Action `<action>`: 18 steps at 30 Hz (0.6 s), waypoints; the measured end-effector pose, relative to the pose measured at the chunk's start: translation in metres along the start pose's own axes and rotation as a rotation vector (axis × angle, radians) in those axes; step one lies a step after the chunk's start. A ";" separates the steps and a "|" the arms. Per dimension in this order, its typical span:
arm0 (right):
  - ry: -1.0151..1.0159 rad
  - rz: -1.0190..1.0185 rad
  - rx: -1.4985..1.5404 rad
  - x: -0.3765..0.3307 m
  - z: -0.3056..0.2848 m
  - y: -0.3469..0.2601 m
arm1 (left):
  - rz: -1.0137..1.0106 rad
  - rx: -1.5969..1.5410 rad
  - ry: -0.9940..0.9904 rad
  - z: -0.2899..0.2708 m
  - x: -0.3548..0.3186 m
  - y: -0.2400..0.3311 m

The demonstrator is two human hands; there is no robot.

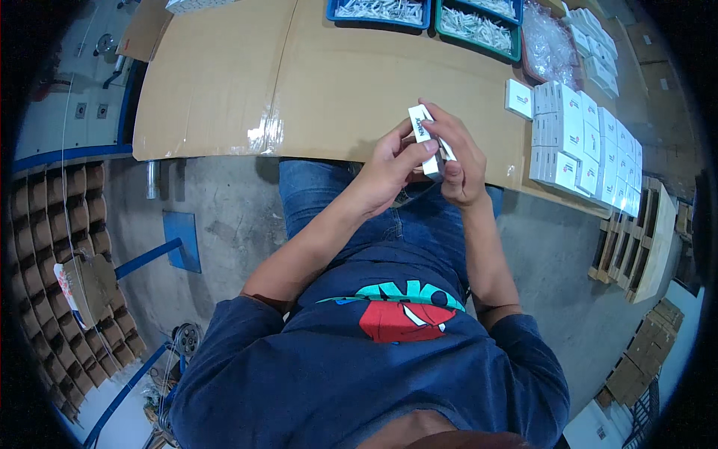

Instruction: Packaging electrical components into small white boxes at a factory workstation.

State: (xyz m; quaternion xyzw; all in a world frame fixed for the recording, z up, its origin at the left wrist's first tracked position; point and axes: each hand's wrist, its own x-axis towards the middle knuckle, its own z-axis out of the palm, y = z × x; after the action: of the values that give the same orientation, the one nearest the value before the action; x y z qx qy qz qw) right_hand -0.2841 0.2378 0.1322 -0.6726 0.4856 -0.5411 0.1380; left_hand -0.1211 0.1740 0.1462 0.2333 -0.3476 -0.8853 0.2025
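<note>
Between my two hands is a small white box (pixel 419 126) with dark print on its narrow side, held just above the table's near edge. My left hand (pixel 395 161) grips it from the left, the thumb lying along its side. Around the right side and top curl the fingers of my right hand (pixel 462 153). A white strip or flap stands out beside the box near the right fingers; I cannot tell whether it is part of the box. The fingers hide much of the box's lower part.
A cardboard sheet (pixel 359 82) covers the table. At the right, white boxes (pixel 561 135) stand stacked, a single white box (pixel 518 99) beside them. Farther back are a blue tray (pixel 428 16) and a green tray (pixel 516 52) of small white pieces, and clear plastic bags (pixel 550 45).
</note>
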 end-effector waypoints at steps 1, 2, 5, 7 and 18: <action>0.023 -0.025 -0.005 -0.001 0.001 0.001 | 0.001 -0.001 0.000 0.000 0.000 -0.002; 0.048 -0.050 -0.010 -0.002 0.001 0.003 | 0.009 0.032 0.025 0.000 0.001 -0.003; 0.066 -0.098 0.033 0.001 0.001 0.004 | 0.051 0.077 0.063 0.010 0.001 0.000; 0.032 -0.053 0.012 0.000 -0.006 0.002 | 0.086 0.088 0.077 0.010 0.002 0.001; -0.188 0.466 0.111 0.011 -0.028 -0.034 | 0.480 0.717 0.170 -0.017 0.012 -0.014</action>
State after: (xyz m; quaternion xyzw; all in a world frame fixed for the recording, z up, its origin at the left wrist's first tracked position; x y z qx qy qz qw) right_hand -0.2918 0.2551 0.1729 -0.5815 0.5819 -0.4555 0.3403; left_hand -0.1241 0.1682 0.1225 0.2735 -0.6591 -0.6144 0.3366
